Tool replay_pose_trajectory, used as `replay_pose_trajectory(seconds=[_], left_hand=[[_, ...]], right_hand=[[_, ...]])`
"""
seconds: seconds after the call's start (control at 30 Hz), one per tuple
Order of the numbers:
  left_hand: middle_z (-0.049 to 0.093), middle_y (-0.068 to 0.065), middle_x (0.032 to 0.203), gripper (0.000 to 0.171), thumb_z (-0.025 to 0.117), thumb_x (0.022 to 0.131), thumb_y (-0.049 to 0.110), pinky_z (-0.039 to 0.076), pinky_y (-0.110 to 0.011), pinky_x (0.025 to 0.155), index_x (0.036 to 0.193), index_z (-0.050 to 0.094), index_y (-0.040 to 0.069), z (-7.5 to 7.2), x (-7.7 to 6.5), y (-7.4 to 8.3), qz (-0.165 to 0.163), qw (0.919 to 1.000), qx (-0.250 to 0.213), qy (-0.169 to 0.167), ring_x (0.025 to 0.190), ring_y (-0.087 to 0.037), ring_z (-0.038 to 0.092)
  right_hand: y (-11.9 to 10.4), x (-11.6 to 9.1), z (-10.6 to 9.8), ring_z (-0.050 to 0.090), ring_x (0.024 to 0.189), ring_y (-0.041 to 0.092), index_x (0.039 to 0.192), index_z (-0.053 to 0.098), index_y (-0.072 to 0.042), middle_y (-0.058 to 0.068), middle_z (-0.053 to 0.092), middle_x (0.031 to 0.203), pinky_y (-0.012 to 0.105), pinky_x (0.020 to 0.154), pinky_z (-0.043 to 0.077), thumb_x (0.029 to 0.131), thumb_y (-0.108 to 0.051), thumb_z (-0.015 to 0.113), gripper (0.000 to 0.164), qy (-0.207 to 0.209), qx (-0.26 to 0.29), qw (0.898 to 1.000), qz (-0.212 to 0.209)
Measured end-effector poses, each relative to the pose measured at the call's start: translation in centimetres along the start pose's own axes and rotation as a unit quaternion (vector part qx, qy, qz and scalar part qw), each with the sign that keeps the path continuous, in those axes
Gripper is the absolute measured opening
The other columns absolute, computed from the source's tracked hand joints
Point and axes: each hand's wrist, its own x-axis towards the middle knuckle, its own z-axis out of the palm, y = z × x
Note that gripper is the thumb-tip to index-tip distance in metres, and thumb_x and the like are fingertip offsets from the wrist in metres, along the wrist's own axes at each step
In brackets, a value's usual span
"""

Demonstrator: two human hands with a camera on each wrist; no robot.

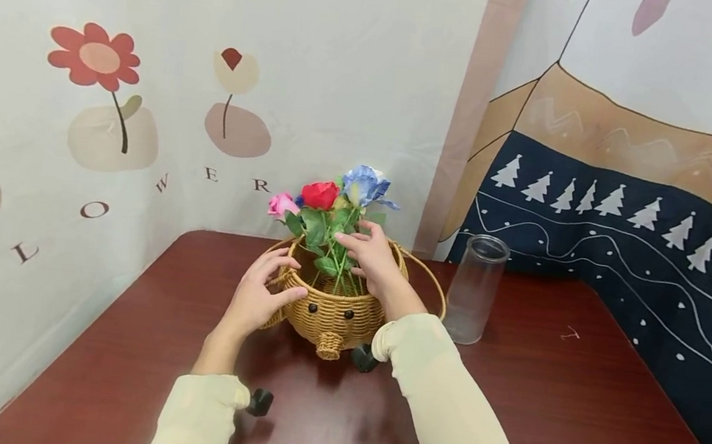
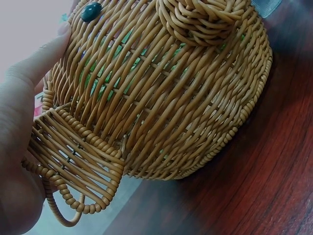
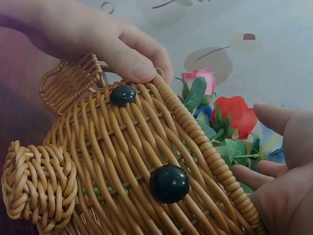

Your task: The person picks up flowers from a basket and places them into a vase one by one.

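A woven wicker basket (image 1: 334, 312) with black button eyes and a round snout stands on the table. My left hand (image 1: 256, 295) grips its left rim; in the left wrist view the thumb (image 2: 41, 58) lies along the outer wall. Artificial flowers lean inside the basket: a red rose (image 1: 320, 195), a pink rose (image 1: 282, 205) and a blue flower (image 1: 363, 184), with green stems and leaves. Over the basket's right side, my right hand (image 1: 377, 263) reaches in beside the stems. Its fingers are extended and spread in the right wrist view, not closed around any stem.
To the right of the basket stands a clear glass vase (image 1: 475, 292), close to the basket's looped handle (image 1: 435, 280). The dark red table (image 1: 545, 416) backs onto a white printed cloth (image 1: 362, 67) and a navy patterned cloth (image 1: 634, 241).
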Motion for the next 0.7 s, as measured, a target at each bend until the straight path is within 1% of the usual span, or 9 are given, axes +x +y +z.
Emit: replay_pose_trajectory(seconds=[0.17,0.33,0.43,0.57,0.7], left_hand=[[0.044,-0.011,0.145,0.041,0.083,0.078,0.027,0.04,-0.055,0.1,0.112,0.064,0.014,0.09,0.09,-0.02,0.0,1.0,0.007,-0.004,0.132,-0.032,0.04],[0.045,-0.011,0.144,0.042,0.084,0.077,0.027,0.041,-0.055,0.1,0.112,0.064,0.015,0.04,0.03,-0.12,0.001,1.0,0.008,-0.002,0.131,-0.032,0.041],[0.044,-0.011,0.144,0.042,0.084,0.078,0.027,0.041,-0.055,0.1,0.112,0.064,0.015,-0.01,0.04,-0.17,0.005,1.0,0.007,-0.001,0.132,-0.032,0.04],[0.044,-0.012,0.145,0.041,0.083,0.079,0.027,0.041,-0.055,0.1,0.112,0.064,0.014,-0.02,-0.03,-0.2,0.006,1.0,0.006,-0.002,0.133,-0.032,0.039],[0.044,-0.011,0.144,0.039,0.082,0.079,0.028,0.041,-0.054,0.1,0.112,0.064,0.016,0.07,-0.01,-0.13,0.005,0.9999,0.01,-0.001,0.132,-0.032,0.04]], right_hand=[[0.01,0.0,0.06,0.043,0.13,0.039,0.152,0.025,-0.014,0.014,0.039,0.149,0.058,0.102,0.036,0.094,-0.028,0.065,0.072,-0.006,-0.021,0.999,0.032],[0.27,0.19,0.35,0.038,0.133,0.04,0.152,0.025,-0.014,0.015,0.031,0.153,0.06,0.105,0.032,0.094,-0.029,0.064,0.071,-0.018,-0.027,0.998,0.05],[0.39,0.4,0.52,0.035,0.136,0.039,0.152,0.025,-0.014,0.014,0.027,0.155,0.059,0.107,0.029,0.094,-0.03,0.064,0.071,-0.022,-0.026,0.998,0.051],[0.55,0.59,0.57,0.032,0.137,0.038,0.152,0.025,-0.012,0.015,0.024,0.156,0.056,0.109,0.026,0.095,-0.029,0.063,0.071,-0.027,-0.021,0.999,0.042],[0.56,0.54,0.46,0.035,0.136,0.037,0.151,0.026,-0.011,0.015,0.026,0.155,0.05,0.11,0.029,0.096,-0.026,0.063,0.068,-0.017,-0.013,0.999,0.03]])
